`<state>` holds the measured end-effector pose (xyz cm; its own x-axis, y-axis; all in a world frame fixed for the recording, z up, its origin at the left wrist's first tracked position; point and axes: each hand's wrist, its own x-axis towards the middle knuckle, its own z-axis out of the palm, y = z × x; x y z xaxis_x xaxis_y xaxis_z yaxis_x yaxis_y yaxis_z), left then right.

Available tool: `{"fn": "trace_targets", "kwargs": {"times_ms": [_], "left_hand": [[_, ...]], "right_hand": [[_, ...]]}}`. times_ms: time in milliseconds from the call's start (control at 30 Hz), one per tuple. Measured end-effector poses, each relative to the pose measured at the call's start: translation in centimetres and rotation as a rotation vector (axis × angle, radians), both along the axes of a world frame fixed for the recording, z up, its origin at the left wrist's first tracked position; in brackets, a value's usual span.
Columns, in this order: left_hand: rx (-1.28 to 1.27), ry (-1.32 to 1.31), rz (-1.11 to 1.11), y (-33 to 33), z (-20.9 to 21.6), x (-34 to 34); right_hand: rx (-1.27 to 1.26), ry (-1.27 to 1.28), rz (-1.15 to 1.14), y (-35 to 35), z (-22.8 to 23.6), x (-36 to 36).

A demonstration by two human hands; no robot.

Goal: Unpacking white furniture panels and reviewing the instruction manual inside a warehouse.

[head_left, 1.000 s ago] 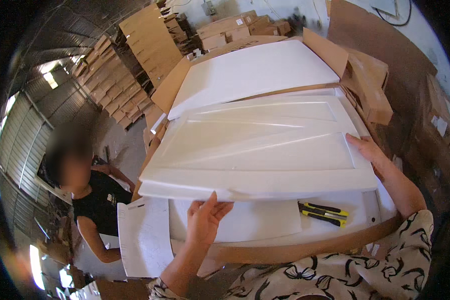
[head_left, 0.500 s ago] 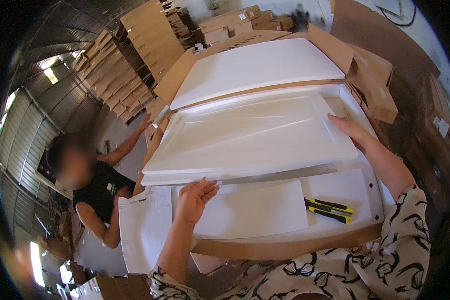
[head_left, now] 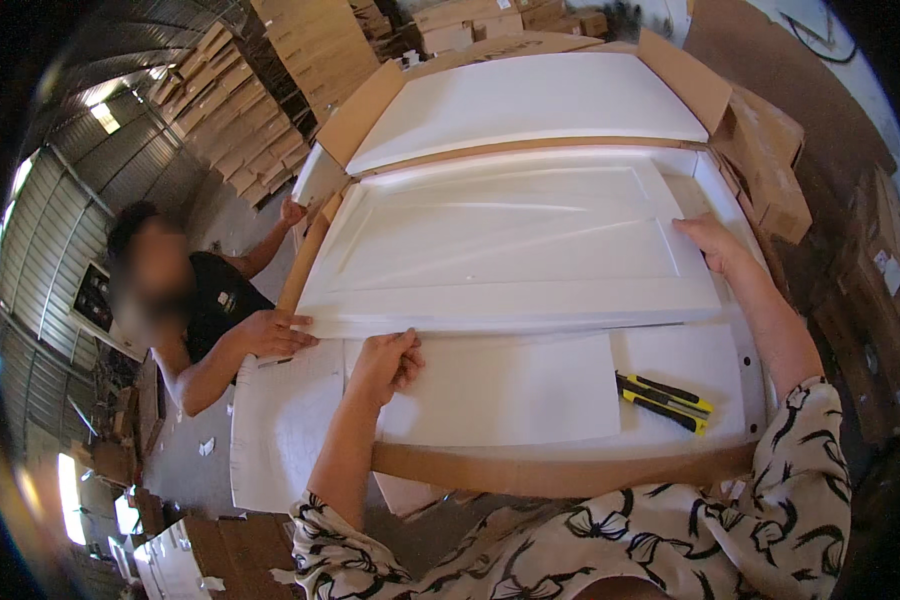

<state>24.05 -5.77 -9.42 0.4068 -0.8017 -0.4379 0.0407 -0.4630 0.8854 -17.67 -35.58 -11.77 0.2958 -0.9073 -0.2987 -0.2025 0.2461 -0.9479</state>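
A white panel with a raised frame and a slanting bar lies in a large open carton lined with white foam. My right hand grips the panel's right edge, fingers over the top. At the near edge, left of the middle, my left hand has its fingers curled against the panel; their tips are partly hidden. In front of the panel lies a flat white sheet. Yellow-and-black utility knives rest to its right.
At the left, a co-worker's hand touches the panel's near left corner; the other hand is at the carton's left side. A white foam sheet lies beyond the panel between upright cardboard flaps. Stacked cartons stand behind.
The panel's near edge has settled lower into the carton. My left hand's fingers have curled in. The co-worker's nearer hand has come up onto the panel's left corner.
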Motion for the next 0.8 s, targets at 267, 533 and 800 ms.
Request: {"fn": "trace_targets", "kwargs": {"times_ms": [267,533,800], "left_hand": [[-0.182,-0.491,0.018,-2.9,3.0,-1.7],[-0.341,-1.150,-0.356,-1.8,2.2,-5.5],[-0.466,-1.363,-0.462,-1.8,0.9,-5.5]], "right_hand": [[0.078,-0.163,0.062,-0.1,-1.1,-1.6],[0.010,-0.105,0.159,4.0,-2.3,-1.7],[-0.010,0.147,-0.223,1.9,-1.3,-0.3]]}}
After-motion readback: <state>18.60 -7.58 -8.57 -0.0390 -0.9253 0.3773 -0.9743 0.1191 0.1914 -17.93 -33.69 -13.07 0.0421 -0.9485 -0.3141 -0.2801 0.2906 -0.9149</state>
